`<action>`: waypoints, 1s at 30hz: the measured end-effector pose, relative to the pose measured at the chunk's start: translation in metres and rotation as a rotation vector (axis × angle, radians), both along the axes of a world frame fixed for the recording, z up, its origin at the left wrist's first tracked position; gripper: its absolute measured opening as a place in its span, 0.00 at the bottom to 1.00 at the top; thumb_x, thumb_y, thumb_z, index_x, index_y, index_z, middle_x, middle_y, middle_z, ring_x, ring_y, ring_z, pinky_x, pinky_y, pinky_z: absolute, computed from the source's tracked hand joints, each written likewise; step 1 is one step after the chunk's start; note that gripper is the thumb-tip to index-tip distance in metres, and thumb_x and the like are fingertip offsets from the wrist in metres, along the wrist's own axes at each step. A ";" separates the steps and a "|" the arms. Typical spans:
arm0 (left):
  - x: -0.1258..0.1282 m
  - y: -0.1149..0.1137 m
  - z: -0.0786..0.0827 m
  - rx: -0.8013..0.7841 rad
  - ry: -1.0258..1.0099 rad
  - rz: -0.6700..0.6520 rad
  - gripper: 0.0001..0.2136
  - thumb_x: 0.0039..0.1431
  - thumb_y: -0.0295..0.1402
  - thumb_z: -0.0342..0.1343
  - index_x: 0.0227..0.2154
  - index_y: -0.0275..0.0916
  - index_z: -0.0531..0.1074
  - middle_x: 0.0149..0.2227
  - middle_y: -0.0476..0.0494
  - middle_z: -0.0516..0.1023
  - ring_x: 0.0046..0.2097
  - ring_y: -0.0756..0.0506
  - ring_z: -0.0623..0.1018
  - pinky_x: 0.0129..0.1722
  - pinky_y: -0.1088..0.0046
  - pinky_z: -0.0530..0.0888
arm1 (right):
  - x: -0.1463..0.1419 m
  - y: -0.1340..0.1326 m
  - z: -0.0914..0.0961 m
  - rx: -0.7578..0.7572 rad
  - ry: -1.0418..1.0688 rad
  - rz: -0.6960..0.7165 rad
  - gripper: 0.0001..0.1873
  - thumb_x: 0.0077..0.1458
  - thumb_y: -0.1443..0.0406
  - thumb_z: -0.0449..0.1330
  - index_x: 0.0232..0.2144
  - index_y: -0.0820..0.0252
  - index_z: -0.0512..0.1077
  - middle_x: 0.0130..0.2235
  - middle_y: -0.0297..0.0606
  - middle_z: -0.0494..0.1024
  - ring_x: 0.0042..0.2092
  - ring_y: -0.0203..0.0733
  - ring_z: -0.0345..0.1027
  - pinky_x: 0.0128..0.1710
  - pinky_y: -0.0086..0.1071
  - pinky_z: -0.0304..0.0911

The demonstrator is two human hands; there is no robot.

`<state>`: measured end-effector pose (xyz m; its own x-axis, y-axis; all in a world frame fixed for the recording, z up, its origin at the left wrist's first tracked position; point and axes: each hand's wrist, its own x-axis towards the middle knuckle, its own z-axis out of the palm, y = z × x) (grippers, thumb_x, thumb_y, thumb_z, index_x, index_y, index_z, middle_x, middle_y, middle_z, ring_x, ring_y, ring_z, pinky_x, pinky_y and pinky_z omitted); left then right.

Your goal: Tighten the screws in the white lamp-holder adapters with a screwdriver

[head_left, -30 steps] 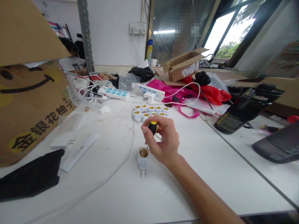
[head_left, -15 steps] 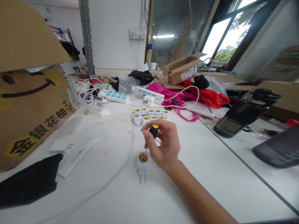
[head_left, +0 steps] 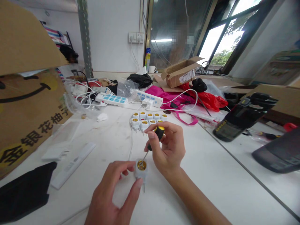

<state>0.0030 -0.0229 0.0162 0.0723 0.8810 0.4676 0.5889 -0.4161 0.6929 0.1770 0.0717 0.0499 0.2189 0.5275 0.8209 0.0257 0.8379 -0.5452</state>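
A white plug-in lamp socket [head_left: 141, 173] lies on the table with its brass-coloured opening facing up and its prongs toward me. My left hand [head_left: 117, 187] has its thumb and index finger at the socket's left side and near end, pinching it. In my right hand [head_left: 167, 147] is a screwdriver [head_left: 159, 132] with a black and yellow handle, held tilted between thumb and fingers. Its thin shaft reaches down into the socket's opening; the tip is hard to make out. Beyond my hands, several similar lamp sockets [head_left: 150, 116] stand grouped in rows.
A large cardboard box [head_left: 30, 118] stands at left, near a black plastic piece [head_left: 25, 190] and a long white strip [head_left: 73, 165]. Power strips [head_left: 112, 99], a pink bag [head_left: 173, 97] and an open carton [head_left: 180, 73] clutter the back. A dark bottle [head_left: 243, 117] is at right.
My left hand has come in from below and taken hold of the lamp socket. My right hand stays at the socket with the screwdriver, tilted more. The view has shifted slightly.
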 end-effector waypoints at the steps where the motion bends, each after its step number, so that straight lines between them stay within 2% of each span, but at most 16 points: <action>1: 0.002 0.013 0.003 0.038 0.005 -0.021 0.11 0.68 0.38 0.67 0.51 0.50 0.79 0.43 0.46 0.85 0.41 0.41 0.84 0.43 0.63 0.84 | 0.000 0.000 0.002 0.001 0.026 -0.014 0.14 0.70 0.68 0.67 0.54 0.51 0.70 0.41 0.34 0.81 0.29 0.32 0.74 0.19 0.24 0.75; 4: 0.009 0.039 0.010 0.045 0.008 -0.038 0.10 0.64 0.37 0.70 0.47 0.47 0.82 0.38 0.47 0.84 0.37 0.43 0.81 0.39 0.66 0.80 | 0.001 0.001 0.010 0.007 0.081 -0.057 0.11 0.71 0.65 0.67 0.51 0.52 0.70 0.41 0.33 0.81 0.27 0.32 0.74 0.18 0.24 0.74; 7: 0.013 0.050 0.016 -0.033 -0.005 -0.055 0.08 0.62 0.36 0.72 0.43 0.46 0.84 0.36 0.49 0.84 0.35 0.44 0.79 0.39 0.67 0.78 | 0.002 0.001 0.015 0.015 0.090 -0.096 0.10 0.72 0.62 0.66 0.50 0.52 0.69 0.40 0.33 0.80 0.28 0.33 0.75 0.17 0.24 0.73; 14: 0.015 0.053 0.020 -0.050 -0.018 -0.098 0.03 0.61 0.30 0.71 0.37 0.44 0.84 0.34 0.50 0.85 0.35 0.46 0.77 0.39 0.68 0.74 | 0.002 0.001 0.018 -0.004 0.088 -0.144 0.10 0.72 0.58 0.66 0.49 0.49 0.69 0.40 0.35 0.78 0.31 0.37 0.77 0.17 0.25 0.74; 18: 0.016 0.053 0.022 -0.041 0.009 -0.125 0.05 0.63 0.27 0.70 0.34 0.44 0.83 0.33 0.51 0.84 0.35 0.46 0.77 0.39 0.68 0.73 | 0.002 0.001 0.018 -0.008 0.103 -0.135 0.11 0.72 0.57 0.66 0.49 0.48 0.68 0.40 0.35 0.78 0.33 0.39 0.77 0.16 0.26 0.73; 24: 0.016 0.054 0.019 -0.036 0.036 -0.147 0.06 0.66 0.24 0.67 0.34 0.42 0.81 0.35 0.51 0.83 0.38 0.46 0.78 0.42 0.68 0.73 | 0.003 0.003 0.016 -0.011 0.106 -0.123 0.12 0.72 0.57 0.67 0.50 0.49 0.68 0.40 0.35 0.78 0.33 0.38 0.77 0.17 0.26 0.73; 30: 0.013 0.056 0.017 0.053 0.037 -0.198 0.06 0.69 0.24 0.64 0.37 0.42 0.79 0.38 0.49 0.84 0.43 0.45 0.81 0.46 0.67 0.75 | 0.003 0.003 0.016 0.015 0.077 -0.139 0.12 0.72 0.57 0.66 0.50 0.48 0.68 0.40 0.34 0.78 0.30 0.37 0.76 0.17 0.27 0.73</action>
